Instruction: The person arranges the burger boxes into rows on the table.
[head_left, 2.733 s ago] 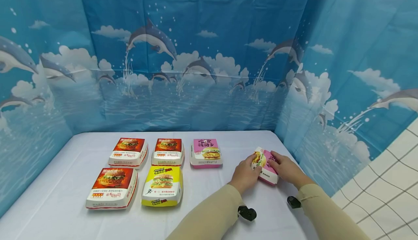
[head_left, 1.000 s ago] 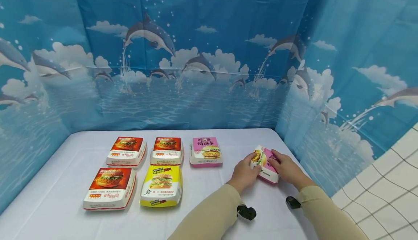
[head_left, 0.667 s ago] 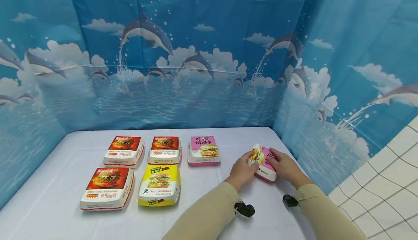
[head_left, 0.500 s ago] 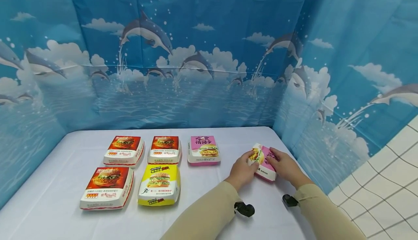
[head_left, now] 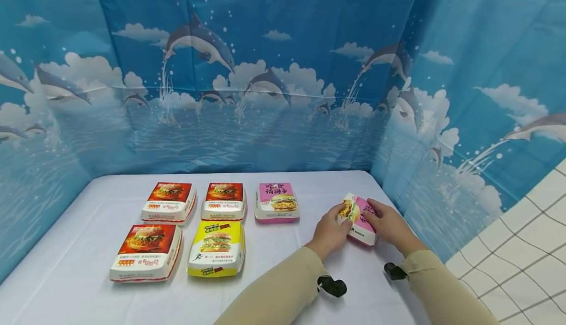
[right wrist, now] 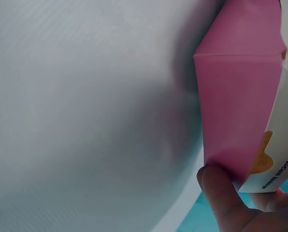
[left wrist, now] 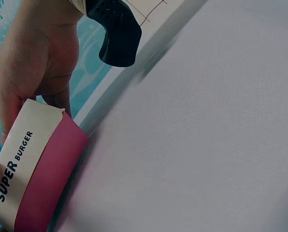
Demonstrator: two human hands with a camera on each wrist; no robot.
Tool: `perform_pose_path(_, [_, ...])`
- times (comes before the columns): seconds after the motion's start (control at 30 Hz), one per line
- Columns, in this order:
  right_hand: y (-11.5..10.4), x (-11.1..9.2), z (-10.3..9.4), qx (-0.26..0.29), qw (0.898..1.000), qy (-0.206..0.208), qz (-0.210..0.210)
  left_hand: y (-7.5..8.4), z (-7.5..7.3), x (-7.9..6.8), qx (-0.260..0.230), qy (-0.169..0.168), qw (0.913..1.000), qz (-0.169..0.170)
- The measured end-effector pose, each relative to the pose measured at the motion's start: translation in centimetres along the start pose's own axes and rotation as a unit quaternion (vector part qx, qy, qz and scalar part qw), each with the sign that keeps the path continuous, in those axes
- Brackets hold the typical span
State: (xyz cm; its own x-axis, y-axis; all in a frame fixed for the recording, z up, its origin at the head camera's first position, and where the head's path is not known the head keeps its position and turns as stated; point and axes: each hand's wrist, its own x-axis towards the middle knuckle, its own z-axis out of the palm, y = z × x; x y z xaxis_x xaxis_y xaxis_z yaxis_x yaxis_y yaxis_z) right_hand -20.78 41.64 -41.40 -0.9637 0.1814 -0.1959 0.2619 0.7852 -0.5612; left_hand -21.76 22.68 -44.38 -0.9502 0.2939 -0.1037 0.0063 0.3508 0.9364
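Both hands hold a pink-and-white burger box [head_left: 360,222] at the right of the white table. My left hand [head_left: 329,231] grips its left side, thumb on the near face. My right hand [head_left: 389,224] grips the opposite side, fingers over the lid. The box lies turned at an angle, its lid closed. In the left wrist view, the burger box [left wrist: 35,164] shows "SUPER BURGER" on its white side, with the right hand [left wrist: 37,58] behind. From the right wrist, the burger box [right wrist: 240,106] shows its pink base, and fingertips touch a lower corner. I cannot tell whether it touches the table.
Another pink burger box [head_left: 276,203] stands at the back middle. To its left are red-and-white burger boxes [head_left: 169,203], [head_left: 224,202], [head_left: 146,252] and a yellow-and-white burger box [head_left: 216,249]. A blue dolphin-print curtain [head_left: 247,133] hangs behind and at the sides of the table [head_left: 274,276].
The hands keep their grip on the burger box, which has barely moved. The other boxes stay put; the head view has shifted slightly.
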Motion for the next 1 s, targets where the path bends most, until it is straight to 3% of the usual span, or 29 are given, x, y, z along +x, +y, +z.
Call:
perform_pose_path(0.37, [-1.5,-1.2,-0.4,0.001,1.000,0.009,-0.018,0.8,-0.8,-1.0,-0.007,0.014,0.9998,0.011])
perform_pose_path(0.7, [-3.3,-2.2,-0.4,-0.041,0.998,0.023,-0.045,1.3,-2.6,-2.4,-0.020,0.022,0.9995,0.012])
perform_pose_path(1.0, [-5.1,-3.4,0.0,-0.046,0.997,0.018,-0.059,1.2,-4.0,-3.7,-0.019,0.029,0.9994,0.002])
